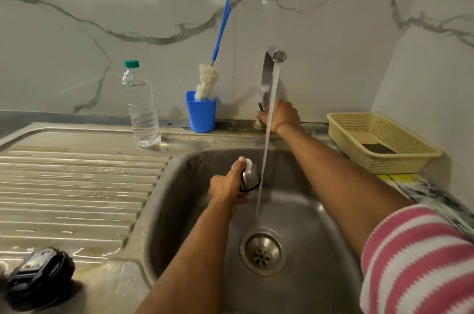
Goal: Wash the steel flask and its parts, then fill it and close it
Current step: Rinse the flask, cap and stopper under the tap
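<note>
Sink: stainless steel sink (179, 172) in the counter's middle, water running.
Right hand (283, 116): gripped the chrome tap (268, 75) lever.
Left hand (227, 186): held the domed steel flask cap (250, 175) beside the stream.
Progress: early, rinsing; filling, closing remained.

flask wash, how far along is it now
Early. Done: the tap runs, its stream falling into the sink. In hand: the left hand grips a steel flask part beside the stream, not under it; the right hand is at the tap's base. Left: the bottle brush stands unused in its blue cup; the flask body isn't in view, so washing, filling and closing remain.
</note>
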